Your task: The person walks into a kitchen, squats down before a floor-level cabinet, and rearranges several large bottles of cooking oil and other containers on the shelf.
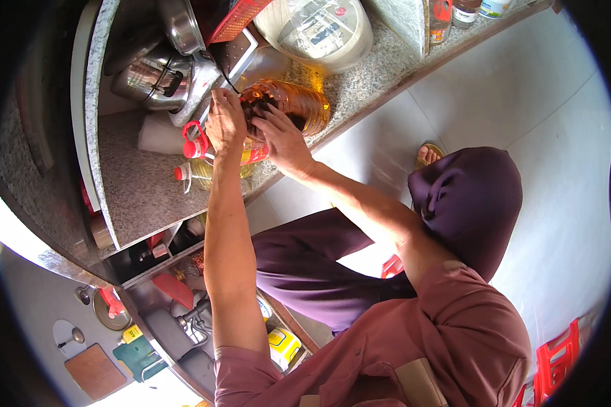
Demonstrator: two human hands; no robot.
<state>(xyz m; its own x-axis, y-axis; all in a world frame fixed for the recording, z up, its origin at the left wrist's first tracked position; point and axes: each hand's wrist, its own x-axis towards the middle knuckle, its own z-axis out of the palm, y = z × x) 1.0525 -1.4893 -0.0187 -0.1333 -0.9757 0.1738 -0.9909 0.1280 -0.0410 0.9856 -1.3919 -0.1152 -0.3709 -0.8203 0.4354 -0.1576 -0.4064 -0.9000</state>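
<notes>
A large clear plastic bottle of amber liquid is at the granite cabinet shelf, its base end towards the right of the picture. Dark pieces show at its other end; I cannot tell whether they lie inside it. My left hand is curled against that end, its fingertips partly hidden. On the bottle's near side lies my right hand, fingers spread over the dark pieces. Beside my left wrist are two smaller oil bottles with red caps, a nearer one with a red label and a paler one.
Steel pots, a red plastic basket and a round plastic tub crowd the shelf. Small bottles stand beyond a divider. An open drawer holds utensils. A red plastic stool is on the tiled floor.
</notes>
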